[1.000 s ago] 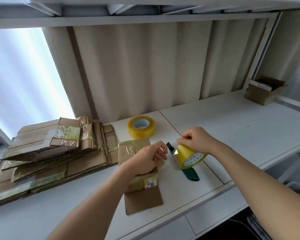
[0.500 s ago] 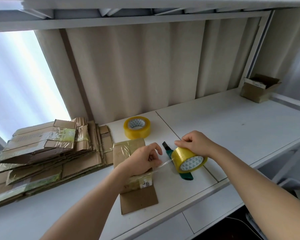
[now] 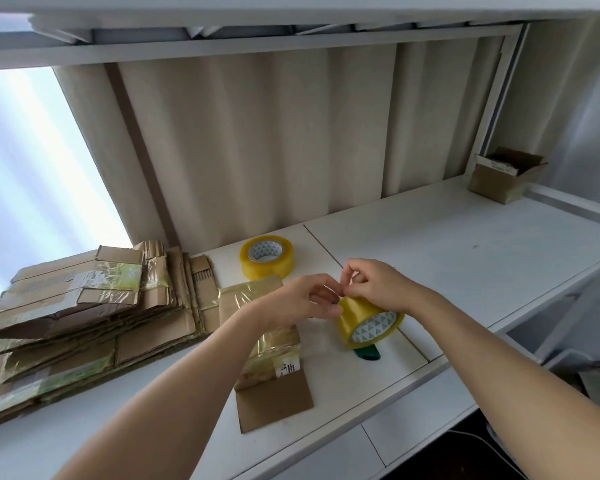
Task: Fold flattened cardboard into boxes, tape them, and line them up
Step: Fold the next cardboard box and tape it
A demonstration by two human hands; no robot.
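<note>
A yellow tape roll is held just above the white table, over a green cutter. My left hand grips the roll's left side, thumb against it. My right hand curls over the top of the roll, its fingertips pinched at the top edge where they meet my left fingers. The loose tape end is too small to make out. Under my left forearm lies a flat cardboard piece with old tape on it. A stack of flattened cardboard lies at the left.
A second yellow tape roll lies flat near the curtain behind my hands. One folded open box stands at the table's far right corner. A shelf runs overhead. The table's front edge is close below the cutter.
The short strip of tape stretched between my hands is gone. My left hand has come right onto the roll and both hands now meet at its top.
</note>
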